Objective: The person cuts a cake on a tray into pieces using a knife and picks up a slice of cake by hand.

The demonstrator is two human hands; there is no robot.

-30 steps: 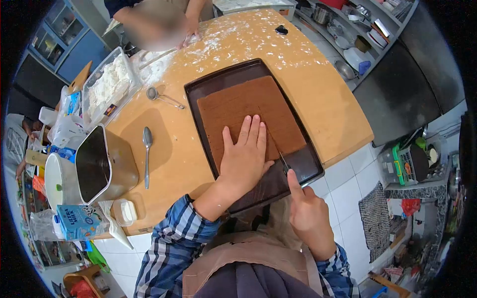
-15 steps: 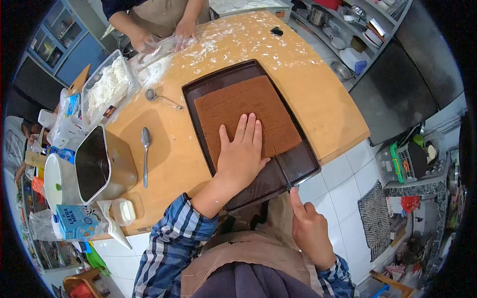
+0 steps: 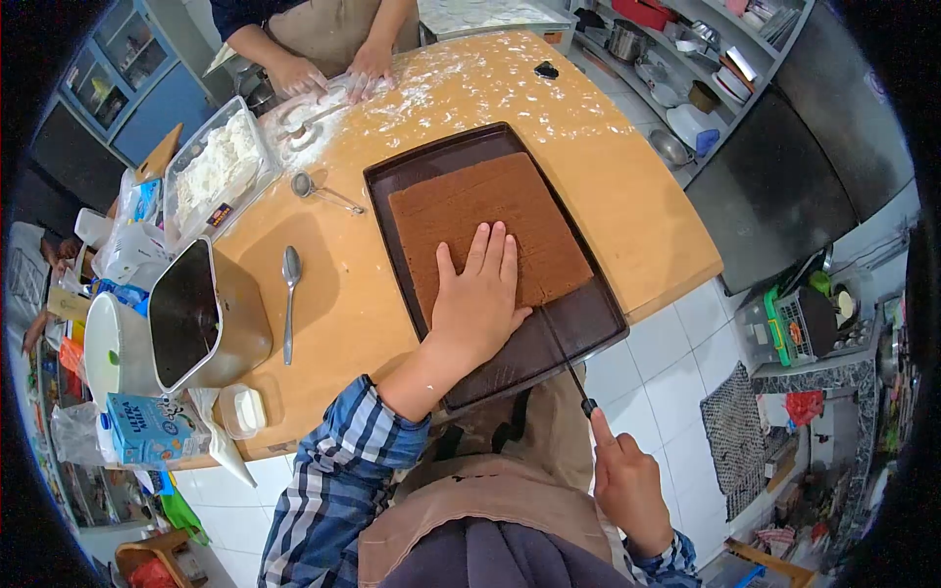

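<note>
A flat rectangular brown cake [image 3: 480,201] lies on a dark baking tray [image 3: 588,328]. My left hand [image 3: 475,299] rests flat on the cake's near part, fingers stretched out and pointing away from me. My right hand [image 3: 627,475] is closed on the black handle of a long thin knife [image 3: 569,365], index finger along the handle. The blade reaches over the tray's near rim, its far end by the cake's near edge beside my left thumb.
Left of the tray are a spoon [image 3: 290,304], a small strainer [image 3: 306,186], a metal container [image 3: 245,328], a milk carton [image 3: 152,431] and a tub of flour [image 3: 221,171]. Across the table, a person's hands [image 3: 338,80] touch the floury surface.
My right hand has drawn the knife back toward me, away from the cake. My left hand has stayed on the cake. The other person's hands have shifted over the flour.
</note>
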